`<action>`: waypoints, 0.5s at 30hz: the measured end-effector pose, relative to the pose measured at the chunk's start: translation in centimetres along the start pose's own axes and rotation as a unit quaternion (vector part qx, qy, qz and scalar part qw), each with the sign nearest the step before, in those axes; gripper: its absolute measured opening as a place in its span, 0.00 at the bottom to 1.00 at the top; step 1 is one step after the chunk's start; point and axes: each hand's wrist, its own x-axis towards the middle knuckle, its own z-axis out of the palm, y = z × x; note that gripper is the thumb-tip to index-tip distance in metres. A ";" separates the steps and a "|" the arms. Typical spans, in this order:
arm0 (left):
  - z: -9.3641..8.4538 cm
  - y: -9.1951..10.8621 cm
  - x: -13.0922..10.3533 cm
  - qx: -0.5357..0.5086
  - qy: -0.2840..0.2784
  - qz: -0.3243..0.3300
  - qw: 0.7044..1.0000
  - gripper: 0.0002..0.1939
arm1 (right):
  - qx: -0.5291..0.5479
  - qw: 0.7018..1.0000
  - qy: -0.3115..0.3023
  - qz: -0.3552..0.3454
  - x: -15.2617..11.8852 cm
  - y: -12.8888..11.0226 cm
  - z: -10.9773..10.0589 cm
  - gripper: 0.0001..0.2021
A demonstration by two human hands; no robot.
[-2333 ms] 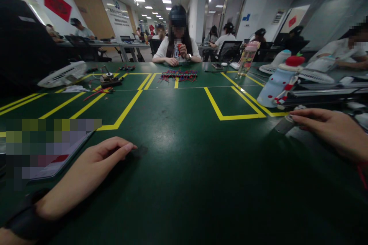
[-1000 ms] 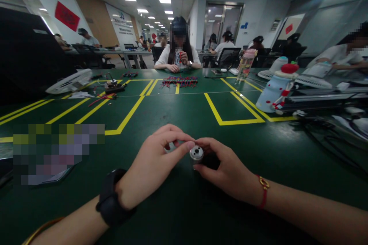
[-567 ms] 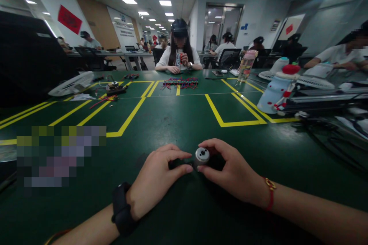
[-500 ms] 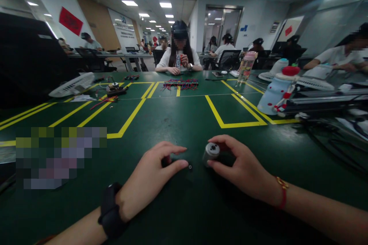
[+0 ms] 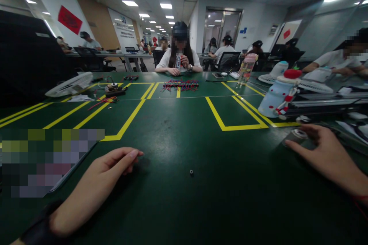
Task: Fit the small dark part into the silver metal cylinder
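My right hand (image 5: 326, 153) is out at the right side of the green table, thumb and fingers closed round a small silver cylindrical motor (image 5: 296, 136). The motor looks slightly tilted and blurred; I cannot tell whether its base touches the table. Over the left part of the table, my left hand (image 5: 110, 174) has its thumb pressed against curled fingers, with nothing seen in them. Between the two hands, a tiny dark ring-shaped part (image 5: 191, 172) with a light centre stands on the table.
A light-blue bottle (image 5: 271, 97) with a red lid stands at the right beside metal rails (image 5: 330, 101) and cables. Further back are a clear bottle (image 5: 246, 69), a bundle of coloured wires (image 5: 181, 85) and a white fan (image 5: 70, 84). A person (image 5: 179, 55) sits opposite.
My right hand has carried the motor from the middle to the far right. My left hand has drawn back leftward from the tiny part, its fingers now closed. The tiny part stays on the table.
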 end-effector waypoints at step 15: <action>0.3 1.0 -0.5 0.081 -0.008 0.031 0.996 0.19 | 0.254 0.871 -0.297 -0.299 -4.4 -21.7 1.9 0.10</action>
